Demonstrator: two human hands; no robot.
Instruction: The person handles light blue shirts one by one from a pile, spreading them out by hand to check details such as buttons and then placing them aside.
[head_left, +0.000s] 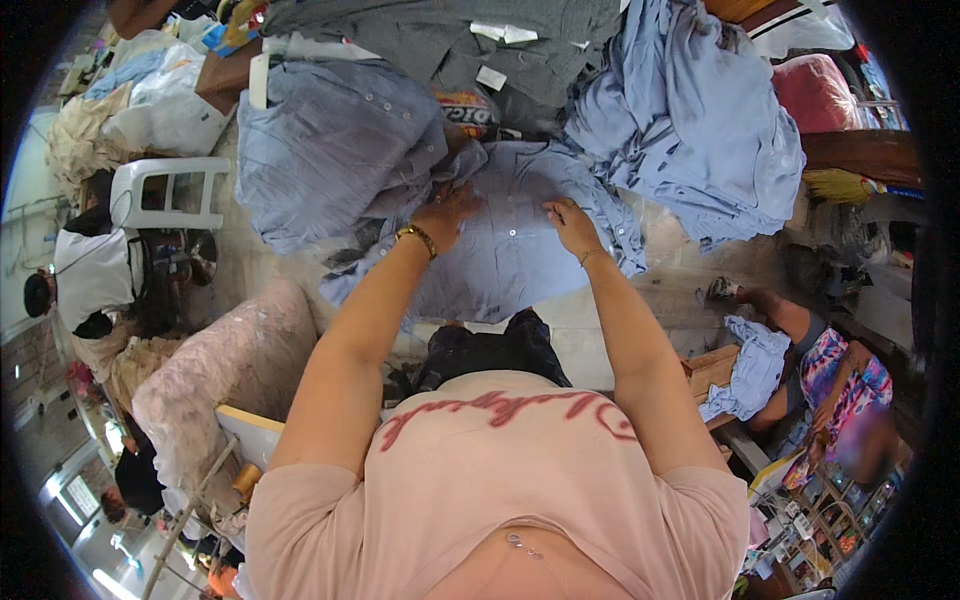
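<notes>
A light blue button-up shirt (505, 225) is spread out in front of me, its buttons running down the middle. My left hand (447, 217), with a bracelet at the wrist, lies on its left part, fingers outstretched on the cloth. Over the right part is my right hand (573, 226), its fingers curled and pinched together; what they hold is too small to make out. A heap of blue shirts (340, 150) rises beyond my left hand. Another blue garment pile (690, 130) hangs down at the far right.
Dark grey cloth (420, 35) with white paper scraps covers the far side. A white plastic stool (170, 195) and a large wrapped bundle (230, 370) stand at the left. Another person (835, 385) sits at the right beside a blue garment (750, 365); more people are at the left.
</notes>
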